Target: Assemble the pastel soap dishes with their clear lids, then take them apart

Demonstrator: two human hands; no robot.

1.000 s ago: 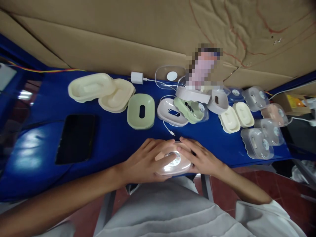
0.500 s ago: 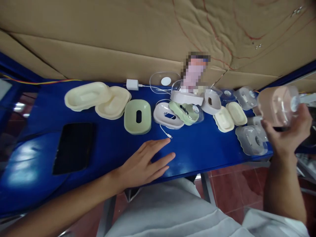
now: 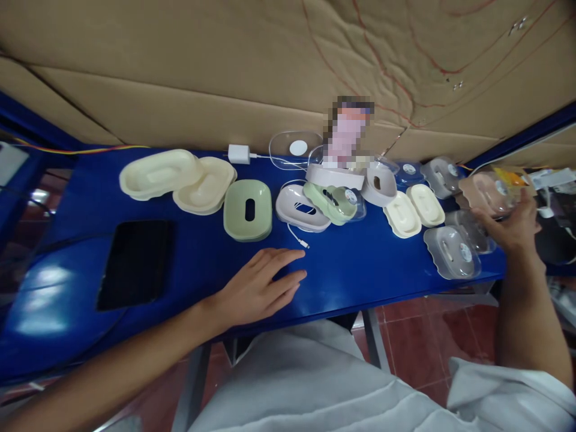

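Observation:
My left hand lies open over the blue table, fingers spread, close to the white cable plug. At the table's right end, my right hand has its fingers around a pinkish-beige soap box with a clear lid. Near it are a clear plastic lid and two small cream trays. A green soap dish with a slot stands beyond my left hand, beside a white soap dish. Another green dish leans on the white one.
Cream dishes overlap at the back left, with a black tablet before them. A white charger and a pixelated phone in a white holder stand near the cardboard wall. A yellow item shows at the right.
My right hand has lowered the pinkish-beige soap box from above the table's right end down to it. My left hand has stayed nearly in place. The view has shifted slightly.

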